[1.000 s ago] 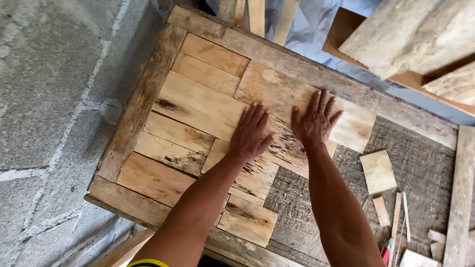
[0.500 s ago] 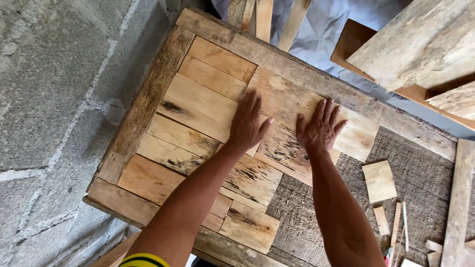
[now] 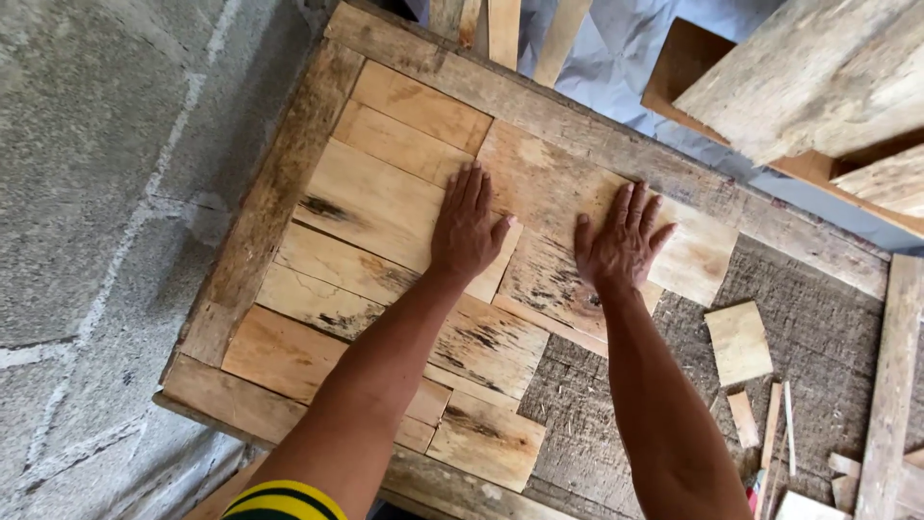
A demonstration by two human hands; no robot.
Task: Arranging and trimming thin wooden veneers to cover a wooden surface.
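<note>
No real grip here, both hands are just lying flat with fingers spread, pinching nothing. Left hand (image 3: 467, 226) presses on the pale boards (image 3: 385, 207) in the middle of the panel, right hand (image 3: 621, 246) sits flat on the wide board (image 3: 549, 193) just beside it, palm down. The boards lie fitted together inside a rough wooden frame (image 3: 279, 193) on the table (image 3: 818, 327). The right part of the frame shows bare dark backing with a small offcut (image 3: 738, 342) lying loose, plus thin scraps (image 3: 770, 424) near the edge. Concrete floor (image 3: 96, 193) on the left, more planks (image 3: 818, 77) up top.
</note>
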